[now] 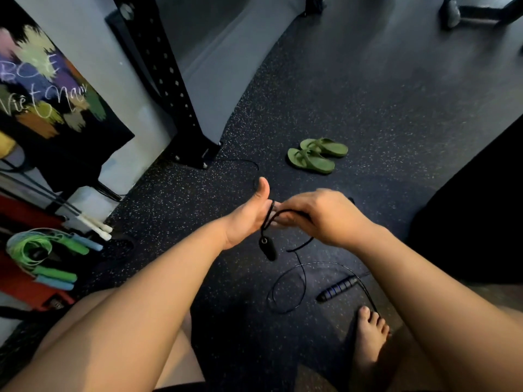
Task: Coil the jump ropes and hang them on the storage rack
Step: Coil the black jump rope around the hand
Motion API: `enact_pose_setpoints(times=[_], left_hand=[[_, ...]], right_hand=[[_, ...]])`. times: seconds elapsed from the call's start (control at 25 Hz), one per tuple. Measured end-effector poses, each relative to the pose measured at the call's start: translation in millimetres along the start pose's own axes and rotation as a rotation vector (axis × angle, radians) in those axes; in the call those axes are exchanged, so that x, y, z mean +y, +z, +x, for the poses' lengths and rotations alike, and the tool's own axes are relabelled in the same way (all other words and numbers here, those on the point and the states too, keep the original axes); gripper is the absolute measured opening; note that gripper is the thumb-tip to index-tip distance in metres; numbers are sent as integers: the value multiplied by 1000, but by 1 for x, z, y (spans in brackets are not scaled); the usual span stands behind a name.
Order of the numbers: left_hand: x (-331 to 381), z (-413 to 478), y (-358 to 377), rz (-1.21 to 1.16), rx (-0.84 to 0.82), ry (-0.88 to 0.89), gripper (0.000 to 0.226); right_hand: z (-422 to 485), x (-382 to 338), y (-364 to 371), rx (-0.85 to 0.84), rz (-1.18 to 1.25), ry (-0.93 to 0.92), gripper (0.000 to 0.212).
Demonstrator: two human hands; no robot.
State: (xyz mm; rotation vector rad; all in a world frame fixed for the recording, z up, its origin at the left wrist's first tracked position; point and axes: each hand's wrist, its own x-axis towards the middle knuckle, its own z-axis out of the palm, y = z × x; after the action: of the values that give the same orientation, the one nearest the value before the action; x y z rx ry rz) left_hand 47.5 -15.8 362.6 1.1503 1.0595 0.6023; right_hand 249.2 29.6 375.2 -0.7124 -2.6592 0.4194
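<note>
My left hand (250, 215) is held flat with the thumb up, and a thin black jump rope (288, 281) is looped round its fingers. A black handle (267, 248) dangles below that palm. My right hand (317, 215) pinches the rope beside the left fingers. The rope trails down to a loop on the floor and to a second black handle with blue rings (338, 288) near my bare foot (370, 329). At the left, a coiled green rope with green and blue handles (42, 250) hangs on the storage rack (25, 213).
A black perforated steel upright (169, 80) is bolted to the speckled rubber floor (368, 108). A pair of green sandals (315, 155) lies ahead. White rope handles (96, 226) hang at the left. A dark object (481, 207) stands at the right.
</note>
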Motion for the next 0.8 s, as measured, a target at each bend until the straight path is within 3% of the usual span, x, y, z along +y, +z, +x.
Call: enact_pose_setpoints(times=[0.12, 0.28, 0.52, 0.6, 0.72, 0.8], left_hand=[[4, -4, 3, 36, -99, -58, 141], [18, -8, 6, -69, -69, -95, 124], [25, -7, 8, -389, 35, -4, 114], [27, -8, 2, -476, 108, 59, 112], [33, -11, -15, -658, 237, 142, 109], [34, -13, -23, -708, 303, 155, 109]], right_hand=[[2, 15, -4, 73, -86, -15, 24], [3, 33, 5, 91, -115, 61, 26], [8, 26, 28, 12, 163, 289, 11], [3, 27, 39, -130, 216, 406, 3], [-6, 41, 48, -523, 49, 590, 20], [-13, 44, 52, -743, -94, 619, 28]])
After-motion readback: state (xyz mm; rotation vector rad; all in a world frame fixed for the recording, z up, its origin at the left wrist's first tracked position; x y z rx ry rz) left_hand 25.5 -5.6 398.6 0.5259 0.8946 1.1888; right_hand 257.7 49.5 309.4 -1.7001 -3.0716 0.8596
